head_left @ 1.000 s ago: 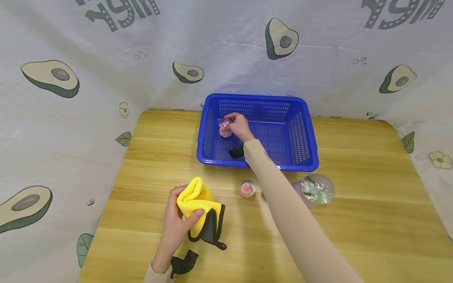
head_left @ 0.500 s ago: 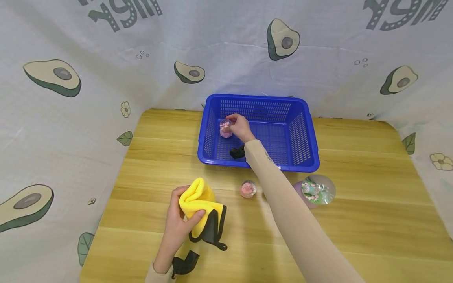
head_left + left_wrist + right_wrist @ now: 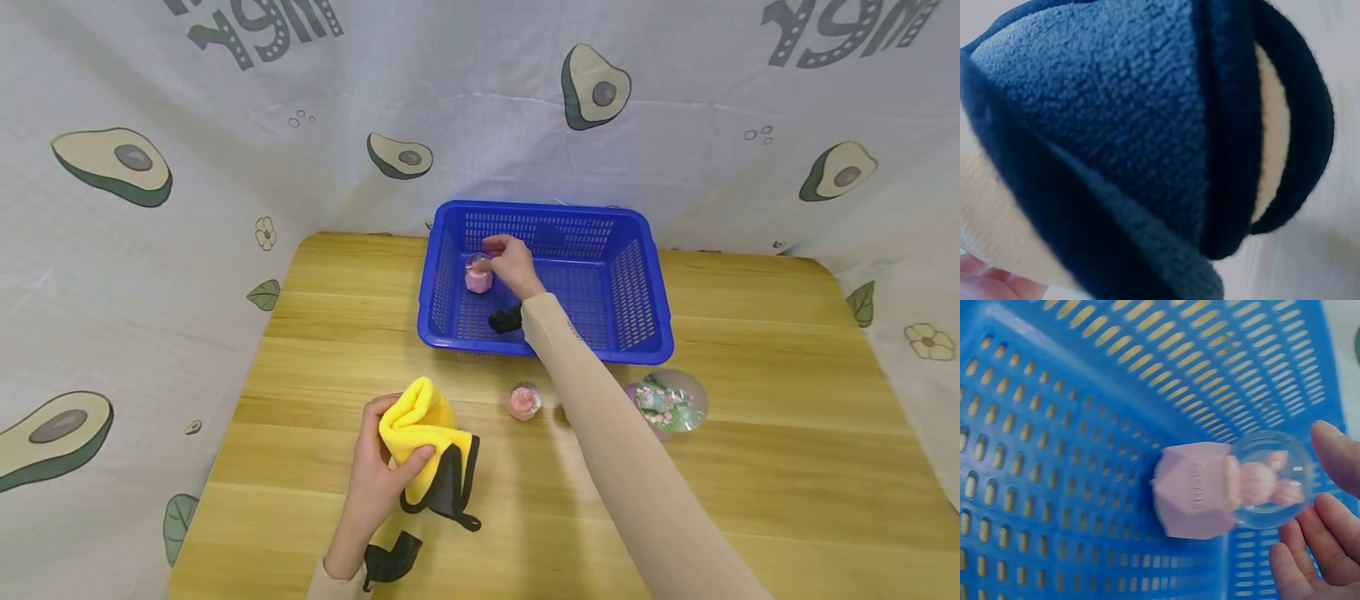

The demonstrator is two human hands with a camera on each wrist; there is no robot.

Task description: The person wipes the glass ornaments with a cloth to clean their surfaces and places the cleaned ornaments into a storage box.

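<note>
In the head view my left hand [image 3: 382, 467] grips a folded yellow cleaning cloth [image 3: 420, 425] with a dark grey side and black edging. The grey side of the cloth [image 3: 1116, 106] fills much of the left wrist view, where only some fingers [image 3: 997, 284] show. A small snow globe [image 3: 1197, 490] with a faceted pink base and a pink bear-like figure stands in the left part of the blue basket [image 3: 633, 346]. My right hand [image 3: 513, 265] is beside its clear dome, thumb and fingers spread apart; whether a fingertip still touches it I cannot tell.
A small globe with pink inside [image 3: 524, 401] stands on the wooden table [image 3: 300, 358] before the basket. A larger globe with a purple base [image 3: 671, 402] stands to the right, partly behind the right sleeve. Another small object [image 3: 561, 414] is mostly hidden by that sleeve.
My right hand's fingers have loosened and drawn slightly to the right, away from the snow globe, which stays in the basket. The left hand and cloth have hardly moved.
</note>
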